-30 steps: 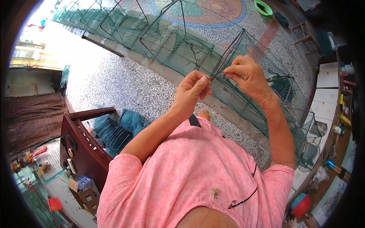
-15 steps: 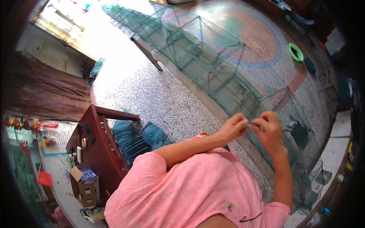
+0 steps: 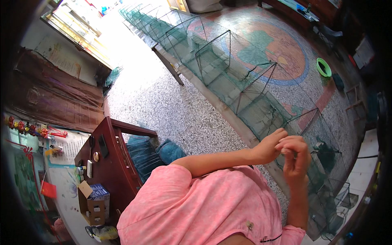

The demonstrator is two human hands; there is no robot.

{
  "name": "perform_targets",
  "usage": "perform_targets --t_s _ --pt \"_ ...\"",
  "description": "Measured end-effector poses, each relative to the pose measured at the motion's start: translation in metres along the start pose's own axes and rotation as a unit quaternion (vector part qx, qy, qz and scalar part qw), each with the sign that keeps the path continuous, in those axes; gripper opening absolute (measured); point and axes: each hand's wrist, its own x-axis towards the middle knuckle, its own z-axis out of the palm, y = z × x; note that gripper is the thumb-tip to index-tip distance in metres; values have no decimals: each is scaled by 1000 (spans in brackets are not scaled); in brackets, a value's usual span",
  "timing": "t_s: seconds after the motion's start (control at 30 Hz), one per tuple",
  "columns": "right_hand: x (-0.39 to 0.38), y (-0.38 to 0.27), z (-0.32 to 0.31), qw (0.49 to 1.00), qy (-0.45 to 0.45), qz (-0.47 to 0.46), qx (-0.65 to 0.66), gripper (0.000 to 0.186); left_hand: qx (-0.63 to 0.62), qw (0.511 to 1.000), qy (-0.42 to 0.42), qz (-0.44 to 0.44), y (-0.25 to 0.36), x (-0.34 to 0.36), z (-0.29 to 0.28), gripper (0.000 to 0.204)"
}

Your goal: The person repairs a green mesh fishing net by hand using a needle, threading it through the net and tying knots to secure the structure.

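My left hand and my right hand meet in front of my chest, fingers curled and touching or nearly so. Both are closed in a pinch; whatever lies between the fingertips is hidden or too small to name. Just beyond and below them runs a long green mesh net cage, stretched over dark wire frames. It lies along a narrow board and reaches from the far upper left to the lower right. Darker netting is bunched to the right of my right hand.
To the left stands a dark red table bearing an opened cardboard box and small items. Blue bundles sit beside it. A bench leg shows farther off. A green basin rests on the patterned floor at right.
Both hands have shifted to the right and slightly down in the picture, and the right hand has turned, its fingers bending toward the left hand. The small light thing between the fingertips no longer shows.
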Motion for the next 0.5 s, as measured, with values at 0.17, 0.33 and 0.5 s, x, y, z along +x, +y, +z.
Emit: perform_targets --t_s 0.17,0.33,0.5 --pt "3 -26 -20 979 172 65 92 15 137 988 -43 47 16 23 0 18" --pt "15 -70 -69 924 293 90 228 21 47 996 -74 9 0 31 8 23" --pt "13 -61 -97 916 275 40 288 15 -48 980 -192 -10 2 42 -8 25"
